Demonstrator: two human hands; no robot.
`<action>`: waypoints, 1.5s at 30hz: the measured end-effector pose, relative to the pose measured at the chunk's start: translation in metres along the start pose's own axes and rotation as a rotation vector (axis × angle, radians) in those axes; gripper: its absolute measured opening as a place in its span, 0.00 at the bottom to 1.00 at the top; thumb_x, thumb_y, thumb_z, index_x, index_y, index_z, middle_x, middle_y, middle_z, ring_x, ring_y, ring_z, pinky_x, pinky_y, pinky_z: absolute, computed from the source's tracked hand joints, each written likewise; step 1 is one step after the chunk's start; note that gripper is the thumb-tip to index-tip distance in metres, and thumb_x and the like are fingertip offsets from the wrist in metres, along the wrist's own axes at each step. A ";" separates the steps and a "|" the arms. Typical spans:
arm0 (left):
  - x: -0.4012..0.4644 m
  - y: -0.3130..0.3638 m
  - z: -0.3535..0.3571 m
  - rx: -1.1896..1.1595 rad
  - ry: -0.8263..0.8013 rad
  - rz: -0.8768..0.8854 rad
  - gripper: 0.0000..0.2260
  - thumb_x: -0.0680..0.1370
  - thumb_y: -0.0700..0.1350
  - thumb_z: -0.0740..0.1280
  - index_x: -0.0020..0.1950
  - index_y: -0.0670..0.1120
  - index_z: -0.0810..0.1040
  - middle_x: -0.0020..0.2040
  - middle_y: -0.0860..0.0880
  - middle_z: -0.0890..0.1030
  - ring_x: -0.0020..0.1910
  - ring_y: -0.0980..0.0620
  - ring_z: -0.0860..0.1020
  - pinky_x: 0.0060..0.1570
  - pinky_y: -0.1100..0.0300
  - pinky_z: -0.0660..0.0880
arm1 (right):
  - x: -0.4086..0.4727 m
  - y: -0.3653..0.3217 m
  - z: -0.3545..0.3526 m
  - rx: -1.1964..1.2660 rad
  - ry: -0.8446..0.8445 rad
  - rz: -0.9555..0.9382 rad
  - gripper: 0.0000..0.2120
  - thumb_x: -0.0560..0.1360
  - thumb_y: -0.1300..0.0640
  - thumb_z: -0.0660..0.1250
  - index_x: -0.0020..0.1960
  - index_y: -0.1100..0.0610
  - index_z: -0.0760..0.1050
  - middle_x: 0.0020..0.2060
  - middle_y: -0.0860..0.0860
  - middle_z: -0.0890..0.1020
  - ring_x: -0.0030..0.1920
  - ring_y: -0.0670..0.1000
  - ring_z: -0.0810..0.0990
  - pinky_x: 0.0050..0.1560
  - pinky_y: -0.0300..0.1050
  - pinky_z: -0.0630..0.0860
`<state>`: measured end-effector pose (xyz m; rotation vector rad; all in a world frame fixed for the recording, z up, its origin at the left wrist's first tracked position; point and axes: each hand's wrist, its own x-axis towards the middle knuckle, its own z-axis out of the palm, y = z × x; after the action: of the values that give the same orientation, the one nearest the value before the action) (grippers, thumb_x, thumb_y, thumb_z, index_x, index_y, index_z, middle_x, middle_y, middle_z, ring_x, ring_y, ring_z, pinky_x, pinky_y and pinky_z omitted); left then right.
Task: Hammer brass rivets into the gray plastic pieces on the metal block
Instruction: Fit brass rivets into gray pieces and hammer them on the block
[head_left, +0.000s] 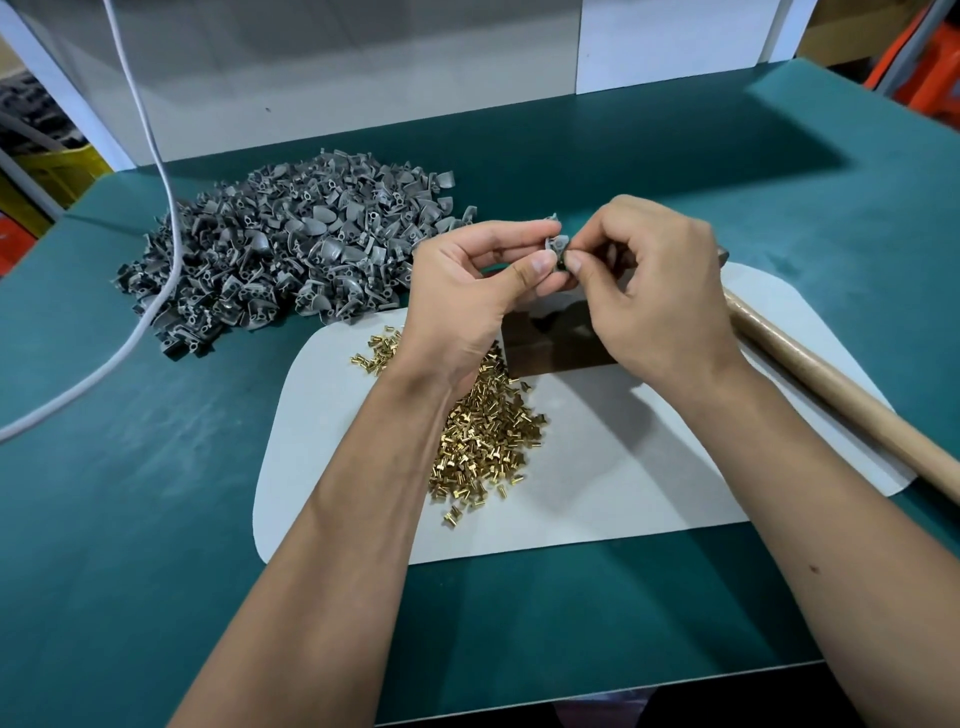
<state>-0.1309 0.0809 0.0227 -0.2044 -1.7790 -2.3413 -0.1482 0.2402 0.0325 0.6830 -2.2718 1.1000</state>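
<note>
My left hand (467, 291) pinches a small gray plastic piece (557, 244) between thumb and fingers, held in the air above the dark metal block (550, 343). My right hand (654, 291) meets it from the right, fingertips pinched against the piece; whether a rivet sits between them is hidden. A pile of brass rivets (483, 431) lies on the white mat (623, 478) under my left wrist. A large heap of gray plastic pieces (291, 249) lies at the back left. The wooden-handled hammer (831, 384) lies on the right, its head hidden behind my right hand.
A white cable (156, 156) hangs down over the gray heap and runs off to the left across the green table (130, 519). A white panel (363, 78) stands behind the table. The table's front edge is close to me.
</note>
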 end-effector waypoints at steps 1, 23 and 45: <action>0.000 0.000 0.001 0.003 0.003 -0.001 0.10 0.75 0.27 0.71 0.54 0.37 0.83 0.43 0.44 0.86 0.43 0.49 0.86 0.47 0.60 0.83 | 0.000 0.000 0.000 -0.007 0.009 -0.003 0.04 0.74 0.65 0.70 0.40 0.60 0.79 0.36 0.47 0.77 0.36 0.46 0.72 0.40 0.31 0.65; 0.001 0.005 -0.009 -0.190 0.030 -0.197 0.08 0.79 0.32 0.68 0.57 0.35 0.82 0.45 0.39 0.86 0.41 0.48 0.86 0.44 0.66 0.81 | 0.004 0.005 -0.005 0.005 -0.006 -0.124 0.02 0.77 0.61 0.73 0.48 0.58 0.84 0.42 0.50 0.82 0.43 0.48 0.79 0.47 0.37 0.73; 0.001 0.006 -0.015 0.164 -0.029 0.018 0.18 0.67 0.29 0.79 0.55 0.38 0.84 0.45 0.37 0.85 0.46 0.45 0.83 0.57 0.48 0.82 | 0.002 0.008 -0.002 -0.006 -0.048 -0.143 0.01 0.78 0.63 0.70 0.47 0.60 0.79 0.41 0.47 0.79 0.42 0.46 0.75 0.47 0.32 0.68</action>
<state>-0.1307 0.0651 0.0246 -0.2297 -1.9625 -2.1765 -0.1544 0.2461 0.0309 0.8636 -2.2262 1.0182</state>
